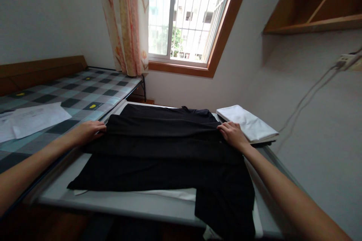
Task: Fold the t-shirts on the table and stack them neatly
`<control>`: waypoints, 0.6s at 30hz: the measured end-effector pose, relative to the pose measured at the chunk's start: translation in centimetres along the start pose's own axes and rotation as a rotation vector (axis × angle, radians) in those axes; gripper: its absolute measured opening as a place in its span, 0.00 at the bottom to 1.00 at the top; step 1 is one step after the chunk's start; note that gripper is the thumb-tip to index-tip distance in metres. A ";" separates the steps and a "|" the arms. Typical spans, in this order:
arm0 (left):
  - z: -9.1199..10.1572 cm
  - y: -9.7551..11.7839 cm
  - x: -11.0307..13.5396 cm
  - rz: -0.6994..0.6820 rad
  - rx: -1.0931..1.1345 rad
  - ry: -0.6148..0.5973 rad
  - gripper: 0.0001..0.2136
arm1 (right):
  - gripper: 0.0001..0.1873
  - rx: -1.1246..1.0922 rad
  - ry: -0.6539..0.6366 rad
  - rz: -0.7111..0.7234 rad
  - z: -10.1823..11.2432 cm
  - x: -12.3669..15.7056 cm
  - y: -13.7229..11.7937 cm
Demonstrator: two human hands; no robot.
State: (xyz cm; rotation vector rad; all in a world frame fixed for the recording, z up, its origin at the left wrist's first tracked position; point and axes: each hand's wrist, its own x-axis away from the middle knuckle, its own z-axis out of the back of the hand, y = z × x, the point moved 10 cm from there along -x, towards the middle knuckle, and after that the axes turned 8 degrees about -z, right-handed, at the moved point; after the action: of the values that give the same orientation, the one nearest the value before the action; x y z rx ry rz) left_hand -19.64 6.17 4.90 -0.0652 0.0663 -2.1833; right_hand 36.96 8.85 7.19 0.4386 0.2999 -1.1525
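Observation:
A black garment lies spread on a grey table, with its far part folded back toward me. My left hand pinches the folded edge at the garment's left side. My right hand grips the same fold at the right side, fingers closed on the cloth. Part of the garment hangs over the table's near right edge. A strip of white cloth shows from under the black garment near the front.
A folded white cloth rests at the table's far right. To the left stands a bed with a checked cover and white papers. Ahead are a window and a curtain. A wooden shelf and cables hang on the right wall.

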 end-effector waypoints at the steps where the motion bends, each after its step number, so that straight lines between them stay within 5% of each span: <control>1: 0.1 0.1 0.1 -0.002 -0.019 -0.001 0.07 | 0.12 0.001 0.004 -0.007 0.0 0.0 0.0; 8: 1.5 0.3 0.9 0.018 -0.252 -0.008 0.08 | 0.12 0.003 0.116 -0.045 2.8 0.1 -0.7; 18: 0.9 4.9 -1.7 -0.098 -0.224 0.048 0.16 | 0.10 0.049 -0.015 -0.004 1.1 1.3 -0.8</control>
State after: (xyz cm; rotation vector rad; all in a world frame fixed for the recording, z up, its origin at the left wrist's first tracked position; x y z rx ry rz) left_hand -14.60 4.67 5.42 -0.1459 0.3414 -2.2672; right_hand 36.68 6.98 7.43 0.4723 0.2604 -1.1688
